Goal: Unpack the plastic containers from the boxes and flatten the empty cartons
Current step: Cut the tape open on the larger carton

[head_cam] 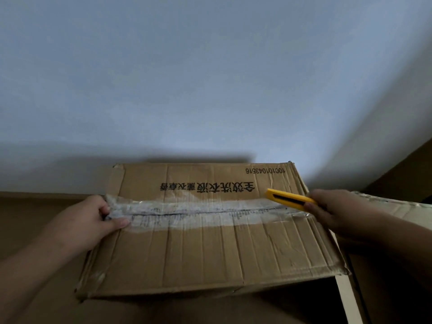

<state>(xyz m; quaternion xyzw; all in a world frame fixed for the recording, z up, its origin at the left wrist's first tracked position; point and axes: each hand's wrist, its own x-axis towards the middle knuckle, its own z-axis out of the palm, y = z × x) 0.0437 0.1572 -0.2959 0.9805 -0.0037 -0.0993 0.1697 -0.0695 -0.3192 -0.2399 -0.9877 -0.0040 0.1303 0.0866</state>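
Note:
A closed brown carton (210, 249) with black printed characters lies in front of me, its top flaps sealed by a strip of clear tape (198, 212) along the middle seam. My left hand (93, 220) grips the carton's left end at the seam, thumb on the tape. My right hand (332, 211) holds a yellow utility knife (287, 198) over the right end of the seam, its tip pointing left above the tape. No plastic containers are visible.
A larger cardboard surface (35, 220) lies under and left of the carton. Another taped carton (397, 206) sits at the right, behind my right hand. A pale wall (210, 78) rises directly behind. A white strip (343, 298) runs at lower right.

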